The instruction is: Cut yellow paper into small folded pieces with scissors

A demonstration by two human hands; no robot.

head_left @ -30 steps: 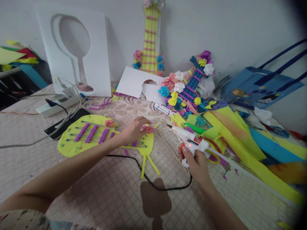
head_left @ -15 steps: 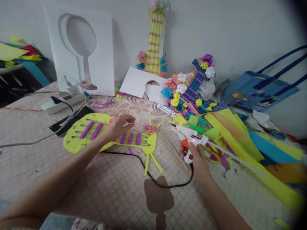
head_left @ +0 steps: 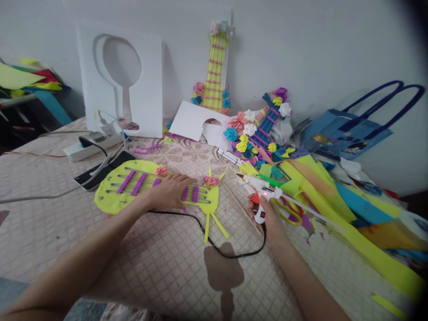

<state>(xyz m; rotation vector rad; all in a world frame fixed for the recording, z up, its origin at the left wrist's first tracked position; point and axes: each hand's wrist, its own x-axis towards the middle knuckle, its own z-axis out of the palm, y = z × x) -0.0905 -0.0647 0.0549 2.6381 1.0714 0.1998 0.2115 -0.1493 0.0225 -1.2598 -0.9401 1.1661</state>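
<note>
A yellow guitar-shaped craft (head_left: 109, 200) with dark strings and purple bars lies flat on the table. Across its neck rests my left hand (head_left: 170, 191), palm down with the fingers stretched out, hiding part of the strings and bars. One pink paper flower (head_left: 162, 171) sits by the body's upper edge, another (head_left: 211, 181) on the headstock. My right hand (head_left: 273, 220) is wrapped round the handle of a white hot glue gun (head_left: 256, 183). Its nozzle points left, toward the headstock but apart from it, and a long glue stick (head_left: 312, 210) juts out behind.
A black cord (head_left: 187, 215) loops below the craft. A thin wooden stick (head_left: 239, 203) lies between craft and glue gun. Yellow-handled scissors (head_left: 296, 220) and coloured sheets (head_left: 334, 200) are at right. A power strip (head_left: 88, 150) stands left; decorated guitars (head_left: 214, 78) lean behind.
My left hand has come down onto the craft's neck from just above it, its fingers straightening. The glue gun stays in my right hand. The camera view has shifted slightly.
</note>
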